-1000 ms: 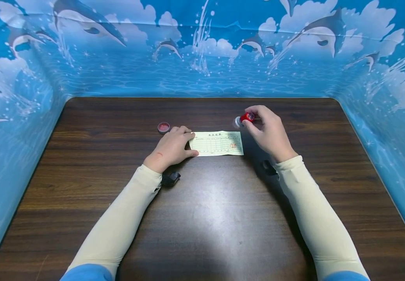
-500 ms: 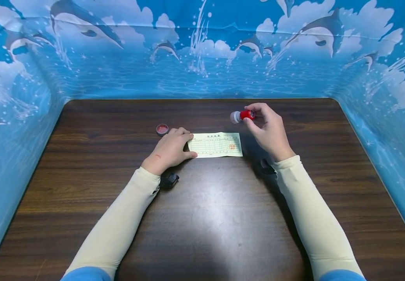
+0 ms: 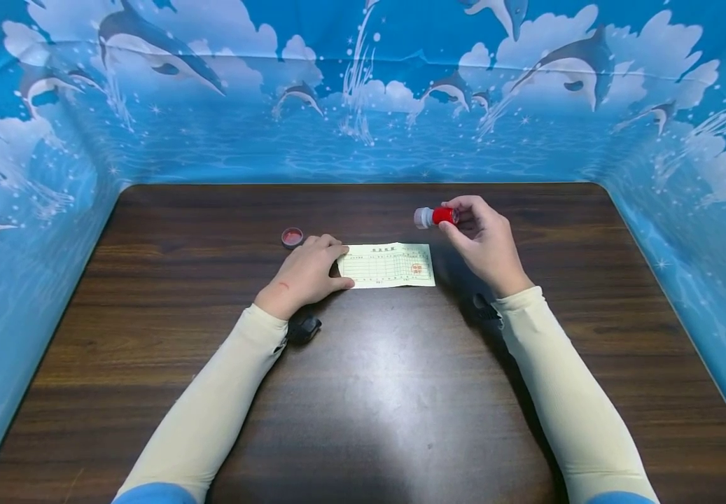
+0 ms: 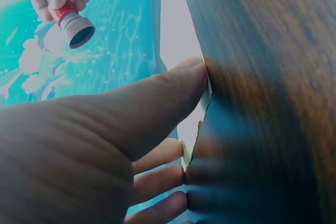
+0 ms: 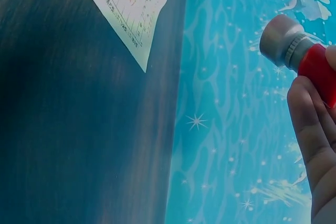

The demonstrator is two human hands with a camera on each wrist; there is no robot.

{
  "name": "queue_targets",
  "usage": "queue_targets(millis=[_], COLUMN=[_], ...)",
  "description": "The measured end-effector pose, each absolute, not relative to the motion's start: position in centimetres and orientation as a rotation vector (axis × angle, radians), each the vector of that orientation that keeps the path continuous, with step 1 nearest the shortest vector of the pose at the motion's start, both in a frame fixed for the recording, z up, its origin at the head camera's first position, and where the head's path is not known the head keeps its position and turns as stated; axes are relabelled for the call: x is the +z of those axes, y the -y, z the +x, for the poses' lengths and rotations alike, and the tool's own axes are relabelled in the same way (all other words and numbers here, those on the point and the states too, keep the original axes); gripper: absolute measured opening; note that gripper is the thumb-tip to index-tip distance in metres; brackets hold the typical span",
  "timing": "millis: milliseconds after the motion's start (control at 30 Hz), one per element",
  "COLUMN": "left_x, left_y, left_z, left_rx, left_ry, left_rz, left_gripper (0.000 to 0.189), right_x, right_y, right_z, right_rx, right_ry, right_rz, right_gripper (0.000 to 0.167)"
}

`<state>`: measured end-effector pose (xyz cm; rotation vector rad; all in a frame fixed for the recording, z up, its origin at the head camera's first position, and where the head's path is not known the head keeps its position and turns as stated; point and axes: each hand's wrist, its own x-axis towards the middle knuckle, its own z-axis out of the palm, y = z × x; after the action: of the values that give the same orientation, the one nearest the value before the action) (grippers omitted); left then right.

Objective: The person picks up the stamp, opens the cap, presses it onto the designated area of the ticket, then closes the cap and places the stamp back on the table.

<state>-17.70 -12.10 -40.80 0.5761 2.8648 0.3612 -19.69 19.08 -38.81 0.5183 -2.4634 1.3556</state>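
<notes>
My right hand (image 3: pixel 484 241) pinches a stamp (image 3: pixel 438 217) by its red handle, above the table near the far right corner of a slip of paper. The stamp lies sideways in the fingers, its pale, clear-rimmed round head pointing left; its dark end face shows in the left wrist view (image 4: pixel 82 36). Flat on the table is the pale green printed form (image 3: pixel 381 266), with a red seal mark at its right side. My left hand (image 3: pixel 307 273) presses the form's left end, thumb at the near corner and fingers at the far one.
A small round cap or tin (image 3: pixel 292 237) with a red inside sits just beyond my left hand. The dark wooden table (image 3: pixel 363 392) is bordered by a blue dolphin-print cloth (image 3: pixel 363 154). Dark wrist cameras, one of them by the left wrist (image 3: pixel 304 329), hang below the sleeves.
My right hand has turned the stamp from a blurred, tilted pose to lying sideways, held in about the same spot. The left hand stays on the form.
</notes>
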Motion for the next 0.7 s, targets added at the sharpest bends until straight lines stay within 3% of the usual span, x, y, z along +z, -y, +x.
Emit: queue_targets(millis=[700], left_x=[-40.68], left_y=[12.17], left_z=[-17.72], left_rx=[0.365], left_ry=[-2.863], left_rz=[0.595], left_gripper=[0.071], right_x=[-39.12], right_y=[-18.93], right_z=[-19.61], right_rx=[1.314], right_ry=[2.470], right_rz=[0.548], right_gripper=[0.032])
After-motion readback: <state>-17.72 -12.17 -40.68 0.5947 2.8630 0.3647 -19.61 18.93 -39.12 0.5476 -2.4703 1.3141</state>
